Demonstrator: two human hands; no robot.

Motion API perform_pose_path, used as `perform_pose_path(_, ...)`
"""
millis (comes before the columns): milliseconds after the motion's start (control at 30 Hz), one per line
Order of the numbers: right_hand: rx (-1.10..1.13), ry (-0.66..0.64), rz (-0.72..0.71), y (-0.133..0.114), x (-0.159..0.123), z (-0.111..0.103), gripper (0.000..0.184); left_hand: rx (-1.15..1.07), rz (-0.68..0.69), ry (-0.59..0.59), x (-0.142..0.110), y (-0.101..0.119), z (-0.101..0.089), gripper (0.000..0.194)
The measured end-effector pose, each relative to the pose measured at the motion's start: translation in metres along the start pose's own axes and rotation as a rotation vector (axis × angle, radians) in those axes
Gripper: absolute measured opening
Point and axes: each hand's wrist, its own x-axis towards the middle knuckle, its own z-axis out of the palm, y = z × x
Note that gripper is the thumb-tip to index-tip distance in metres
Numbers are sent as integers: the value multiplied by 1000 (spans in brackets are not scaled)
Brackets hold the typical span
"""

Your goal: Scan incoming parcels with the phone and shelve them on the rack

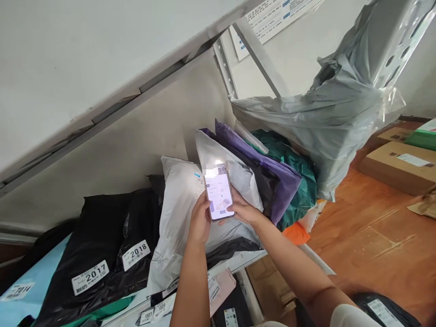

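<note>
Both my hands hold a smartphone (218,191) with a lit screen, upright in front of a shelf of parcels. My left hand (200,221) grips its left edge. My right hand (242,210) supports its right side from behind and below. Directly behind the phone stands a white plastic mailer bag (179,213). Black mailer bags (102,245) with number labels 2017 and 2018 lie to its left. Purple (259,156) and green (293,172) bags lean to the right.
A white metal shelf board (102,59) slants overhead. A large grey plastic-wrapped bundle (337,118) hangs on the rack post at right. Cardboard boxes (395,165) sit on the wooden floor (371,236). More parcels lie on the lower shelf (221,290).
</note>
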Motion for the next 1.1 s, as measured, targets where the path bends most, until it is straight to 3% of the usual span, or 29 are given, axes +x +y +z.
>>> perform_pose_path(333,-48,12,-18,4,0,-2,94,12,12,103,8,-20,-6,52)
perform_pose_path(667,-92,54,-30,9,2,-5,90,127,96,30,7,-25,-9,63)
perform_pose_path(800,-178,121,-34,9,2,-2,80,73,89,15,7,-25,-9,57)
perform_pose_path(1100,-127,128,-3,12,4,-6,85,23,49,48,8,-24,-9,47)
